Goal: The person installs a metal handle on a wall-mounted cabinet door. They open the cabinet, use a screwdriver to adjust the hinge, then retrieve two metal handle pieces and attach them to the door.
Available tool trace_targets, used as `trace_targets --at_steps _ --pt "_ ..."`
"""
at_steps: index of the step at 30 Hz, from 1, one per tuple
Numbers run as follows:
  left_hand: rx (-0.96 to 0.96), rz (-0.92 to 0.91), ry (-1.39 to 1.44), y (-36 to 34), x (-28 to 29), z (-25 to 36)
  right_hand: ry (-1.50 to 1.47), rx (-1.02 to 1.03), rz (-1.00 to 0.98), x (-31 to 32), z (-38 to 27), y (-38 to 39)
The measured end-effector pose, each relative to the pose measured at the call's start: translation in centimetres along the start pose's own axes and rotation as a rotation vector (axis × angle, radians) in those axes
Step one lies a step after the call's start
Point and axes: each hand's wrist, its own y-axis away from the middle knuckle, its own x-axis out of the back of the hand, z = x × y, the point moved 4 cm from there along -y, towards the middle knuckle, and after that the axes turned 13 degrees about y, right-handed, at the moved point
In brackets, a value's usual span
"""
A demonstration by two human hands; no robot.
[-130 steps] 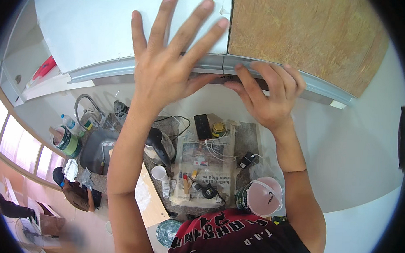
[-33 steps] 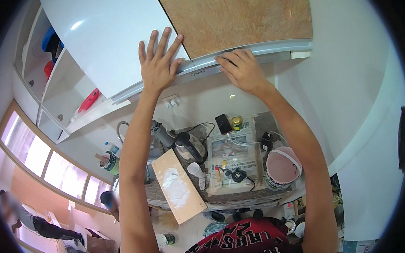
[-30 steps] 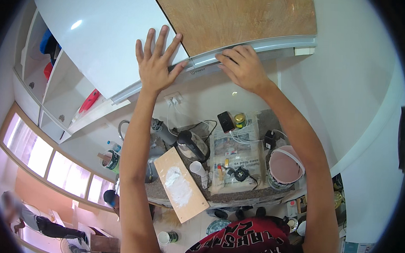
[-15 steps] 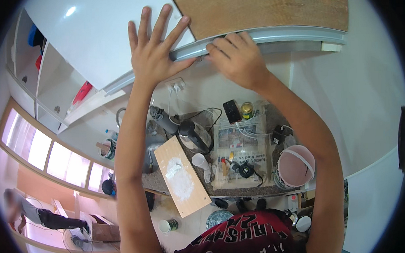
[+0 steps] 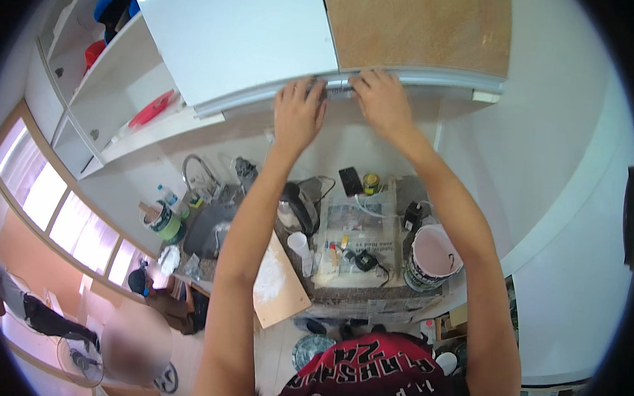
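Observation:
Overhead is a wall cabinet with a glossy white door [image 5: 239, 32] beside a brown wood-faced door [image 5: 420, 29]. A silvery metal rail [image 5: 449, 79] runs along the lower edge of both. My left hand [image 5: 298, 119] has its fingers curled over this rail under the white door, left of the seam. Just right of the seam, my right hand [image 5: 383, 105] grips the rail below the brown door. The fingertips are slightly smeared, and the thumbs' hold behind the rail is partly hidden.
Below is a counter with a kettle [image 5: 297, 210], phone [image 5: 350, 181], white cup [image 5: 298, 243], tape measure [image 5: 365, 261] and pink-lidded bucket [image 5: 433, 256]. A powder-covered board [image 5: 284, 296] juts over its front edge. An open cabinet [image 5: 135, 70] is at left. Two people are beyond the counter's left end.
My left hand has come off the white door's face and moved right and down onto the rail. My right hand has shifted slightly right. The view has turned; a second person now shows.

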Motion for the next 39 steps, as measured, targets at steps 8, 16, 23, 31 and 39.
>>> trace_targets --at_steps 8,16,23,31,39 --pt "0.237 -0.093 0.098 2.3 2.9 4.1 -0.174 -0.06 -0.139 3.4 -1.3 2.6" --pt "0.251 0.036 0.233 3.4 10.8 8.0 -0.276 -0.069 -0.082 10.4 -0.3 2.6" --pt "0.23 0.089 0.244 5.2 14.4 9.0 -0.343 -0.03 -0.091 13.9 -0.3 3.3" --pt "0.422 0.348 0.27 7.5 16.6 9.1 -0.316 -0.156 0.02 18.7 1.1 6.4" --pt "0.535 0.798 0.138 13.0 22.7 3.3 -0.091 -0.353 0.351 24.2 2.8 9.4"
